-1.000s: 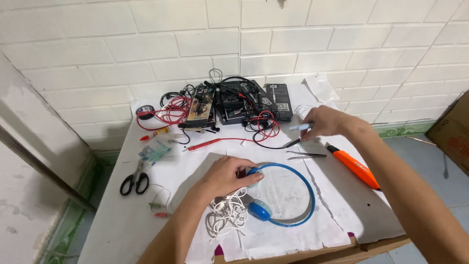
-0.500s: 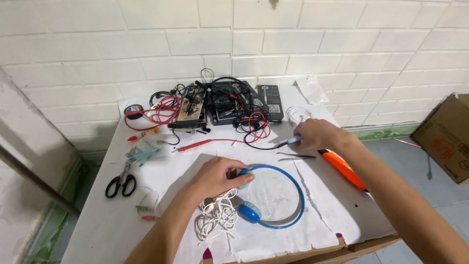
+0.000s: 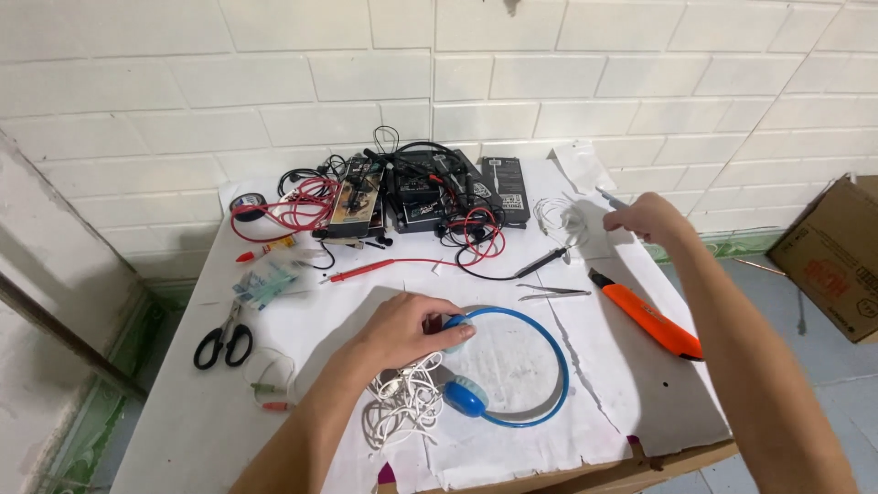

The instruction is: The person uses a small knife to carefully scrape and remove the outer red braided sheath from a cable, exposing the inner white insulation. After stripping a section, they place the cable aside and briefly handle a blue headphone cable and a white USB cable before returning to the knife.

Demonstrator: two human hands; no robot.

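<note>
Out past the left hand, at the far left of the white sheet, a pair of black-handled scissors [image 3: 222,339] lies flat, and up toward the wall from it a roll of dark tape [image 3: 245,203] sits beside a loop of red wire [image 3: 297,209]. Just short of the scissors, near the left wrist, a tangle of white cable [image 3: 407,402] rests partly under the forearm. The left hand [image 3: 402,331] lies palm down with its fingers closed over one ear cup of the blue headphones [image 3: 521,375], pressing it to the table; the blue band arcs away to the right of that grip and curls back to the second ear cup just below the hand. Beyond the fingertips, against the brick wall, stands a heap of black circuit boards and boxes [image 3: 425,194] with red and black leads spilling off it. Between the two hands lie metal tweezers [image 3: 553,293] and a dark probe [image 3: 547,263]. Below and to the right of the tweezers, beneath the right forearm, an orange utility knife [image 3: 647,316] lies slantwise. The right hand [image 3: 647,217] is raised over the far corner of the sheet, fingers pinched together on a thin pale tool [image 3: 611,198] whose tip pokes out to the left of the grip; what kind of tool I cannot tell.
</note>
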